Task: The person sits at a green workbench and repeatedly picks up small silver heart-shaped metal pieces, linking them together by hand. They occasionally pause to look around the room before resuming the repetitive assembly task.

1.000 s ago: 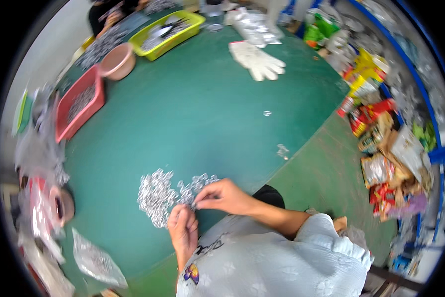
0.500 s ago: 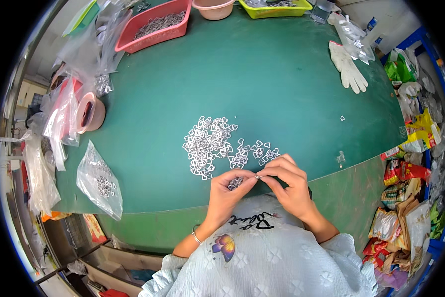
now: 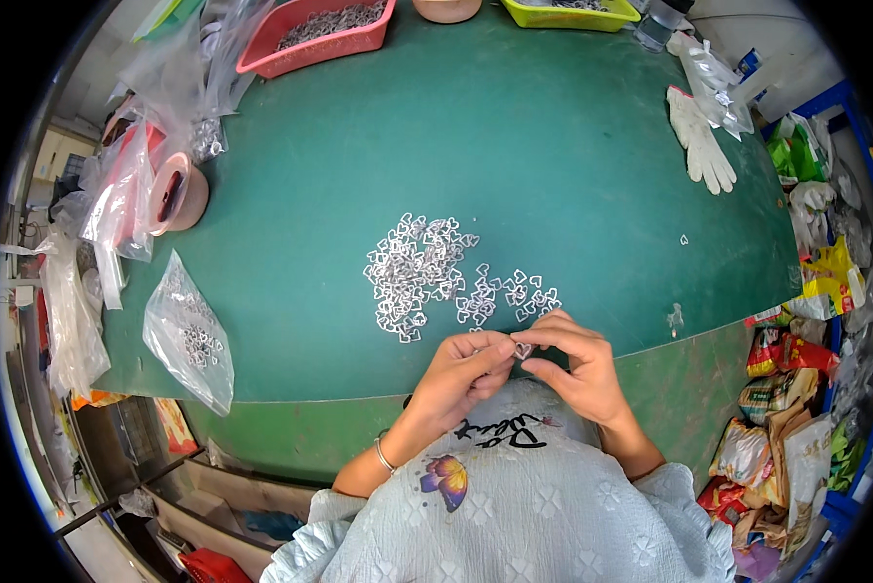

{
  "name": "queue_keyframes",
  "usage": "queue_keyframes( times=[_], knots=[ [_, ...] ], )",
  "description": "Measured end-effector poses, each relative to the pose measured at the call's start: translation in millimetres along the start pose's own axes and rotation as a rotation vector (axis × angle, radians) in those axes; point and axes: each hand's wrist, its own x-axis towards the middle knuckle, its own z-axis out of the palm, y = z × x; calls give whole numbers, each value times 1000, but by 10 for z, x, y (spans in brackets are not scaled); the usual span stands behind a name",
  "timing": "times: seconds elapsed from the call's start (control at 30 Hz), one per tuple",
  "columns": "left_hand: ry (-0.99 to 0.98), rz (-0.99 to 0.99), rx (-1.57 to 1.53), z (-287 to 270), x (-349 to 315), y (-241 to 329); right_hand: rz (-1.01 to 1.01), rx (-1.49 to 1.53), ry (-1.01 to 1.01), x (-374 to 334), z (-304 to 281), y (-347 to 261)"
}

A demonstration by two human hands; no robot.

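Left hand (image 3: pixel 471 374): fingers curled closed, thumb and forefinger pinching at the left side of a small heart (image 3: pixel 522 351), silver, open-centred. Right hand (image 3: pixel 575 367): thumb and forefinger gripping the same heart from the right. Location: just off the near table edge, in front of the shirt (image 3: pixel 514 476).

Changed since half a second ago: heart turned broad face to view, formerly a thin sliver between fingertips; pieces formerly visible in left palm now hidden, presence there impossible to tell. Meaning, by judgement: one piece singled out for close finger work, with most of the supply left on the table.

Surface: green table (image 3: pixel 534 136); large pile (image 3: pixel 412 272) of silver hearts, two lesser clusters (image 3: pixel 477 296) to its right; lone heart (image 3: pixel 683 239), well apart; clear bag (image 3: pixel 189 330) of pieces, left; white glove (image 3: pixel 699 141), right; red tray (image 3: pixel 310 56) and yellow tray (image 3: pixel 573 17), both holding pieces, far edge; pink tub (image 3: pixel 193 199), left.

Room: blue shelving, right, with packets (image 3: pixel 791 360) crowded alongside; drawers, lower left.
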Motion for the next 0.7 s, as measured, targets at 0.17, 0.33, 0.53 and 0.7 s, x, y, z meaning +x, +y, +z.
queue_keyframes(
  times=[0.17,0.33,0.53,0.7],
  knots=[
    [9,9,-16,-18,11,-17,28,10,8,18,10,30],
    [57,63,87,-9,-4,-4,64,79,3,23,12,77],
    [216,267,376,-1,-11,-62,266,359,55,-33,62,126],
    [181,438,522,103,17,-24,262,336,29,-57,100,182]
  ],
)
